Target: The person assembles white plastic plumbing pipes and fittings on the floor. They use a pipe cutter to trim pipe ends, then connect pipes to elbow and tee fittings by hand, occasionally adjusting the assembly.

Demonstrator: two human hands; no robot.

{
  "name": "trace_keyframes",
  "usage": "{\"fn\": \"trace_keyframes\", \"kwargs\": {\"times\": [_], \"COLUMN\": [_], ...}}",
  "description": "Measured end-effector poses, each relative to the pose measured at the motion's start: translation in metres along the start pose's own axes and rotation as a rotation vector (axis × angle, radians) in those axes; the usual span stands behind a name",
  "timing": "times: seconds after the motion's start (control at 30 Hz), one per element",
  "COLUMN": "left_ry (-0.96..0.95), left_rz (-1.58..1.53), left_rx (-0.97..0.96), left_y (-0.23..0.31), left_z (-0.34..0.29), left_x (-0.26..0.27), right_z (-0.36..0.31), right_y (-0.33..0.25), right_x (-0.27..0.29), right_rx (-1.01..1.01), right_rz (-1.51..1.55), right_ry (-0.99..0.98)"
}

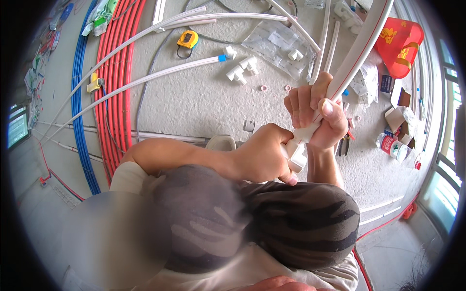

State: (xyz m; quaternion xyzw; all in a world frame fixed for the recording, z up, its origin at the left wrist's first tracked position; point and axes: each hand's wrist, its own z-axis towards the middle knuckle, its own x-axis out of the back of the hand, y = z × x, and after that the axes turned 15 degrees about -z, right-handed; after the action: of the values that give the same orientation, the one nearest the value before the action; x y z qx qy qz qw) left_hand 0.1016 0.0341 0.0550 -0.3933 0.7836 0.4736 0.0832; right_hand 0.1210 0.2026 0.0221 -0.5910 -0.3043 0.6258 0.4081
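My right hand (318, 114) is wrapped around a white plastic pipe (360, 51) with a thin red stripe. The pipe slants up and away to the right, out of the picture's top. At its near end sits a white pipe fitting (297, 159), just above my knees. Round that fitting my left hand (267, 153) is closed, with its thumb low against the near side. The joint between pipe and fitting is partly covered by my fingers.
Loose white fittings (241, 70) and a clear plastic bag (276, 46) lie ahead on the concrete floor, near a yellow tape measure (188, 39). Red pipes (114, 82) and blue pipes (77, 97) run along the left. Pliers (344, 144), a bottle (392, 148) and an opened box (399, 119) lie right.
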Motion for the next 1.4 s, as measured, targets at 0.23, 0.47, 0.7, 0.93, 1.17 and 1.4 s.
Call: {"fn": "trace_keyframes", "kwargs": {"times": [0.23, 0.47, 0.7, 0.93, 1.17, 1.4], "left_ry": [-0.002, -0.03, 0.003, 0.52, 0.328, 0.498], "left_rz": [0.111, 0.031, 0.293, 1.036, 1.346, 0.955], "left_rx": [0.014, 0.105, -0.102, -0.449, -0.471, -0.657], "left_y": [0.006, 0.006, 0.002, -0.018, -0.053, -0.046], "left_z": [0.005, 0.013, 0.043, 0.097, 0.157, 0.15], "left_x": [0.006, 0.015, 0.052, 0.171, 0.206, 0.197], "right_z": [0.002, 0.004, 0.011, 0.006, -0.003, -0.006], "right_y": [0.005, 0.014, 0.025, 0.104, 0.146, 0.147], "right_x": [0.006, 0.012, 0.056, 0.132, 0.165, 0.184], "right_rx": [0.024, 0.004, -0.095, -0.281, -0.33, -0.542], "right_rz": [-0.023, -0.004, -0.332, -0.589, -0.642, -0.777], "right_ry": [0.019, 0.048, 0.167, 0.603, 0.717, 0.614]}}
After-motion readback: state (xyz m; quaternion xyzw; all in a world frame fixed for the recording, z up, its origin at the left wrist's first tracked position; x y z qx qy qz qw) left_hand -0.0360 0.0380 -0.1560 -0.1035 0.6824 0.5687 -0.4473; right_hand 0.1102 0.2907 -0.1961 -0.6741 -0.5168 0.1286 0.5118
